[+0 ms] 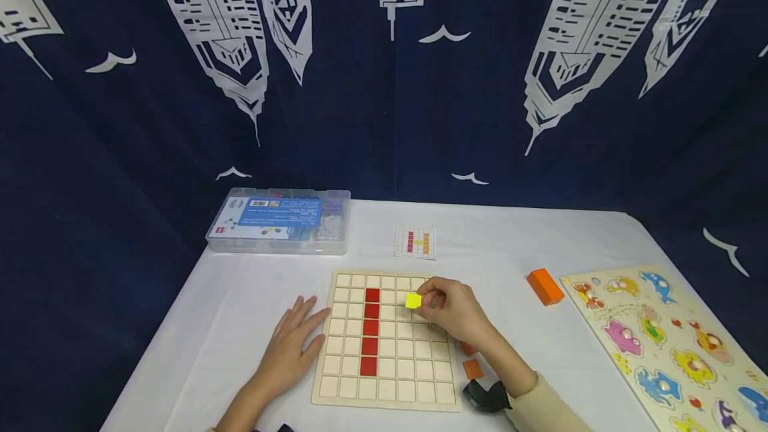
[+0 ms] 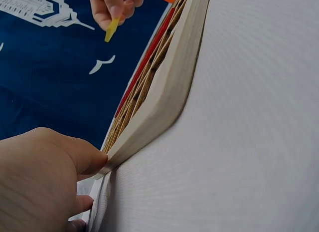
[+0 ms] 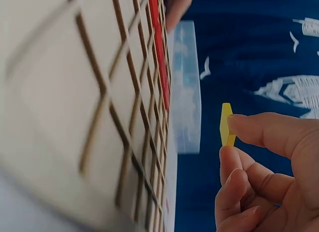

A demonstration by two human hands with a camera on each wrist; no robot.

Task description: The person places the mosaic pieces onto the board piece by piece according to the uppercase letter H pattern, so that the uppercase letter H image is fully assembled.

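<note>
A square yellow tile (image 1: 413, 301) is pinched between the thumb and fingers of my right hand (image 1: 453, 309), held above the upper right part of a wooden grid board (image 1: 405, 392). In the right wrist view the yellow tile (image 3: 227, 124) appears nearly edge-on, clear of the board's surface. Several red tiles (image 1: 370, 328) form one vertical column in the board's third column from the left. My left hand (image 1: 292, 345) lies by the board's left edge with fingers extended; its thumb touches the rim in the left wrist view. The right hand and forearm hide part of the board's right side.
Behind the board lies a small printed card (image 1: 416, 243) with a coloured grid pattern. A clear plastic case (image 1: 279, 222) sits at the back left. An orange block (image 1: 545, 287) and an animal puzzle board (image 1: 654, 345) are at right. Near the right forearm lies an orange tile (image 1: 473, 369).
</note>
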